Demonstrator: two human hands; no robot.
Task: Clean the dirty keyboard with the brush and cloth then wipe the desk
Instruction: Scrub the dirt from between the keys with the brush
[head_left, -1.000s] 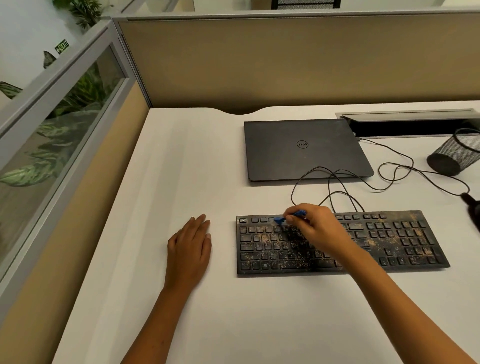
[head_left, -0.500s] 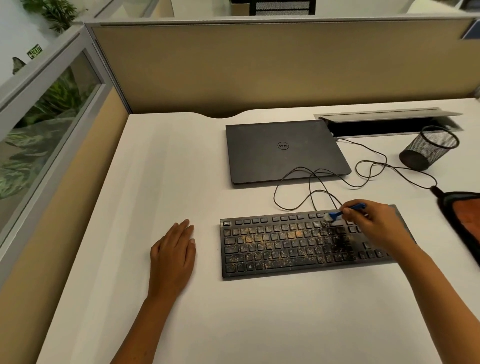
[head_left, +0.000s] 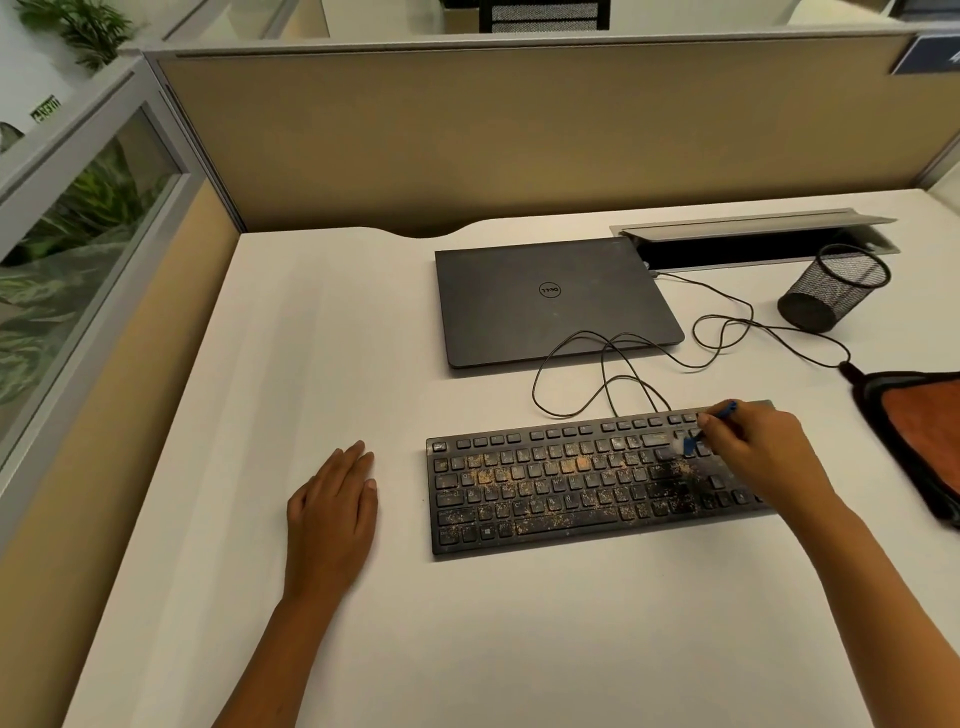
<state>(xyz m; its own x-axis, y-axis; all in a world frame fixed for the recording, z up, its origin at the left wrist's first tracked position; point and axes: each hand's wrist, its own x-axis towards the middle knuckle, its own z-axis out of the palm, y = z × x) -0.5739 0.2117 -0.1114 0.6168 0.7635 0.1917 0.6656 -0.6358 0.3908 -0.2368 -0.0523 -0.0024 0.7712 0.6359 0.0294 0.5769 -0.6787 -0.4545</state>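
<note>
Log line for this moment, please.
step: brushing | right hand: grips brush on keyboard right part | left hand: flat on desk | cloth: unused

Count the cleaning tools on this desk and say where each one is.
2. The blue brush is in the right hand over the keyboard; the orange cloth lies at the desk's right edge, partly cropped.
</note>
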